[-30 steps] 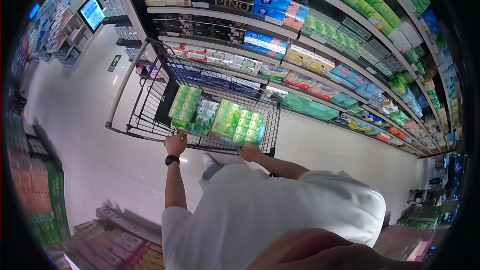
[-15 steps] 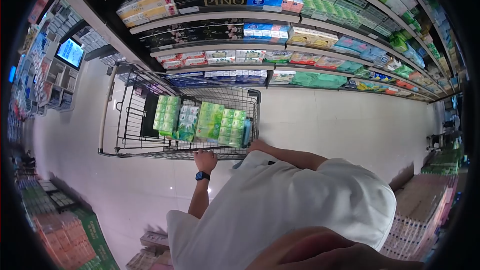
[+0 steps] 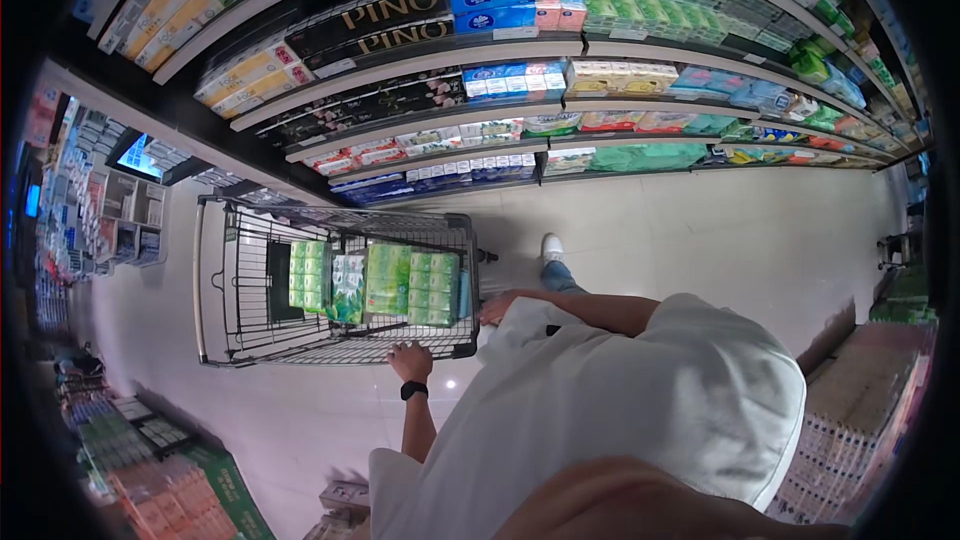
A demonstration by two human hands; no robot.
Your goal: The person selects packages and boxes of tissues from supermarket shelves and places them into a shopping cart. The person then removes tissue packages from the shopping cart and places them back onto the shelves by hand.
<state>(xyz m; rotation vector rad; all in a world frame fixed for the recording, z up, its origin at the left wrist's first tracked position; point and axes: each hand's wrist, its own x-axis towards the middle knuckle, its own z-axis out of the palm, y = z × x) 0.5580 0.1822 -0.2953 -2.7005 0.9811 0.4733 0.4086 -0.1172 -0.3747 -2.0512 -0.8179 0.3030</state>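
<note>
A wire shopping cart (image 3: 350, 352) stands at the left of the view, its handle bar at the far left. My left hand (image 3: 410, 362) is at the cart's near side rim, fingers bent over the wire. My right hand (image 3: 496, 308) is at the cart's right end, close to the corner; its fingertips are partly hidden there. Inside the cart lie green tissue packs (image 3: 308, 276), a white and green leaf-print pack (image 3: 347, 288), a larger green pack (image 3: 388, 278) and another green pack (image 3: 433, 288), with a blue item at their right edge.
Long shelves (image 3: 520, 48) of boxed and bagged tissues run across the top and curve down to the right. A lit screen (image 3: 140, 155) and more shelving are at the left. Stacked cartons stand at the lower left and lower right (image 3: 860, 420). My shoe (image 3: 551, 248) is on the floor.
The cart has turned and shifted left and down in view. My left hand has moved along its near side toward the right end. The shelves look nearer, and my foot has come out beside the cart.
</note>
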